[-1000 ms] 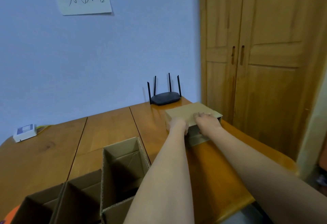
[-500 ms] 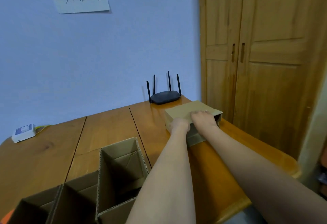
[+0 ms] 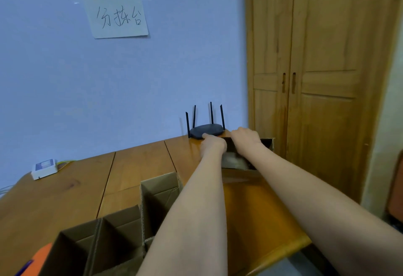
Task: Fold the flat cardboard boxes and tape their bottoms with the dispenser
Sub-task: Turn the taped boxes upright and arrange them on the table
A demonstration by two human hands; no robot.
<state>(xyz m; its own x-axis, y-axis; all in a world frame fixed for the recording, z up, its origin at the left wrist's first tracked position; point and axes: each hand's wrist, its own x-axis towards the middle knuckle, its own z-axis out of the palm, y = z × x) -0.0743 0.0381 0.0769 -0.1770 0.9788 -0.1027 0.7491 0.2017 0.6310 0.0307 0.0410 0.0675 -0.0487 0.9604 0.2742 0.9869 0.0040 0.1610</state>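
Both arms reach to the worktop's (image 3: pixel 135 166) far right corner, by the router (image 3: pixel 206 130); my left hand (image 3: pixel 214 144) and right hand (image 3: pixel 246 138) grip the cardboard box's (image 3: pixel 237 158) top edge; I judge I'm opening it up; next, fold its bottom flaps.

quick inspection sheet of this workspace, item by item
surface: wooden table, planks with seams, glossy at the right end
job's things: one cardboard box at the far right, opening toward the camera; three open boxes in a row near the front; tape dispenser not seen
clutter: black router, white device, orange object at the bottom left
grippers: left hand and right hand grip the far box's top edge
cables: thin wires beside the white device
surroundings: blue wall, paper sign, wooden wardrobe
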